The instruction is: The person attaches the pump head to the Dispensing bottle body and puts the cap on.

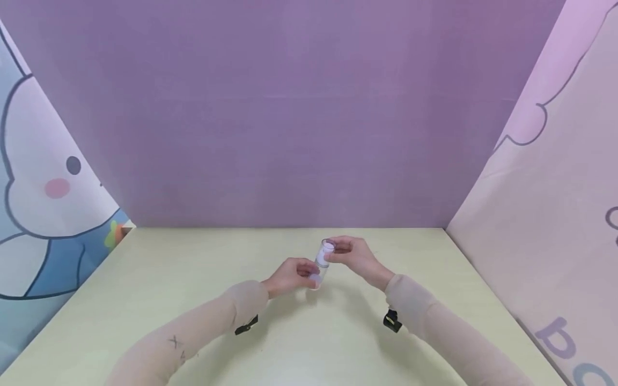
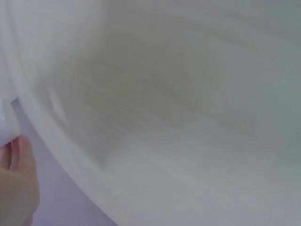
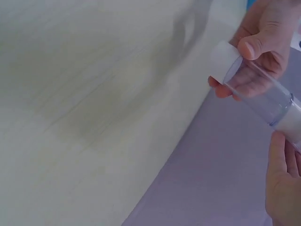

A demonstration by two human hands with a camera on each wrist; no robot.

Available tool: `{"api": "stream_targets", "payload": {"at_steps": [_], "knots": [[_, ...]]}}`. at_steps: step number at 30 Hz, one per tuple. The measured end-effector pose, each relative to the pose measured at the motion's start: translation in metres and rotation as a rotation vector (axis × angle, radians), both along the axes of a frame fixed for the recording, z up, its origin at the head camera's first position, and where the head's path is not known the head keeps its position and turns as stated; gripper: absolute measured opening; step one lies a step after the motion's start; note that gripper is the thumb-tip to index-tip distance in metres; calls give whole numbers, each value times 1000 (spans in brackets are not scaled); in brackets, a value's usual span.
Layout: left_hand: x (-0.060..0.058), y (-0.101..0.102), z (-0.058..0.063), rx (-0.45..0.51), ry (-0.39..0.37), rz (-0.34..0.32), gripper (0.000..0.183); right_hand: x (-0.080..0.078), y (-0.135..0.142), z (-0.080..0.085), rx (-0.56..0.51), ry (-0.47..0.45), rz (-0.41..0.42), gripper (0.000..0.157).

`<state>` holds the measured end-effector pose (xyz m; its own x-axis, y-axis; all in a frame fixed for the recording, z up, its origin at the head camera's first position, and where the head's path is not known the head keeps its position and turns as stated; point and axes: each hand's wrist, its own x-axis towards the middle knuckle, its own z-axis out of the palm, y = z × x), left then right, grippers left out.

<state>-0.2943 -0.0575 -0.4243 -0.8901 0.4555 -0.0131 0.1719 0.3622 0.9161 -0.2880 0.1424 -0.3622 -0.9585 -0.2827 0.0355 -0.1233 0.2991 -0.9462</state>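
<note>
A clear plastic cylindrical bottle (image 1: pixel 322 262) with white parts is held tilted between both hands. My left hand (image 1: pixel 288 276) grips its lower end. In the right wrist view, that hand's thumb and fingers close round a white end piece (image 3: pixel 225 61) and the clear section (image 3: pixel 268 96) beside it. With thumb and fingers, my right hand (image 1: pixel 358 260) holds the upper part, which has white inside a clear wall. A ring-like seam lies between the two grips. The left wrist view catches only a white piece (image 2: pixel 7 125) at its left edge, above the left hand (image 2: pixel 19 183).
The pale yellow table (image 1: pixel 232 249) lies under both arms. A purple panel (image 1: pixel 289 134) stands at its back. Printed cartoon panels flank it, one on the left (image 1: pixel 43 139) and one on the right (image 1: pixel 545 214).
</note>
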Motion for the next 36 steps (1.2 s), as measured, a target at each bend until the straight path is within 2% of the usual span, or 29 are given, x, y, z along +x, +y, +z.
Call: {"api": "stream_targets", "payload": {"at_steps": [7,13,18,21,25,29,33,36], "knots": [[3,4,-7,-67,55,9,38,3,-3,-10,59,42,77,42],[6,7,-12,-46,58,42,41,5,0,-17,68,101,146,43],[5,8,-17,-19,26,57,41,5,3,-21,70,138,143,41],[6,8,-23,6,7,56,40,6,1,-25,82,129,138,40],[8,7,-28,81,5,62,39,7,-2,-27,90,160,143,39],[13,8,-21,136,4,72,36,8,-5,-24,91,195,139,38],[15,9,-17,126,11,85,34,10,-7,-22,81,195,123,38],[11,9,-21,128,9,92,34,12,-8,-23,79,207,102,39]]}}
